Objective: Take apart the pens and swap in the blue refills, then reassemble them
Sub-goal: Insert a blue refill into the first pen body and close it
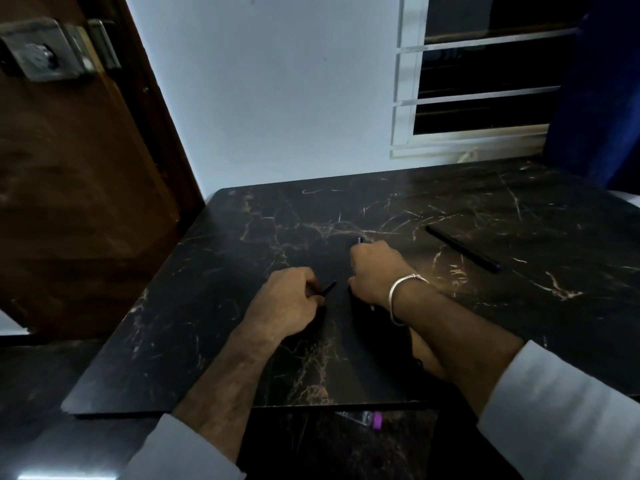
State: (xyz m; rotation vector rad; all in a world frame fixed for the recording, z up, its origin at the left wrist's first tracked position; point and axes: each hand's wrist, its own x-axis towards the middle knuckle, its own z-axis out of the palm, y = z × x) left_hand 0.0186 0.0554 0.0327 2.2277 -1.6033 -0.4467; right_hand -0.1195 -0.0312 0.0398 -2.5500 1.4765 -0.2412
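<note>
We are resting both forearms on a dark marble-patterned table point(207, 278), working in dim light. Our left hand point(289, 299) is curling its fingers together around a short, thin black pen piece point(328, 288), whose free end is poking out toward the right, just above the tabletop. Our right hand point(375, 271) is sitting just beside it, closed into a loose fist around another pen part point(360, 240); only a small bluish tip is showing past the knuckles at the far side, and a pale sliver is peeking out below the wrist. How much of that part lies inside the fist we cannot tell. We are wearing a silver bangle point(401, 292) on the right wrist and pale sleeves point(554, 410) pushed up both arms.

Well apart from the hands, toward the right of the table, a whole black pen point(462, 248) is lying flat at a slant, untouched, its nearer end showing a hint of blue. Below the near table edge, a small clear item with a purple end point(375, 420) is lying on a lower surface.
</note>
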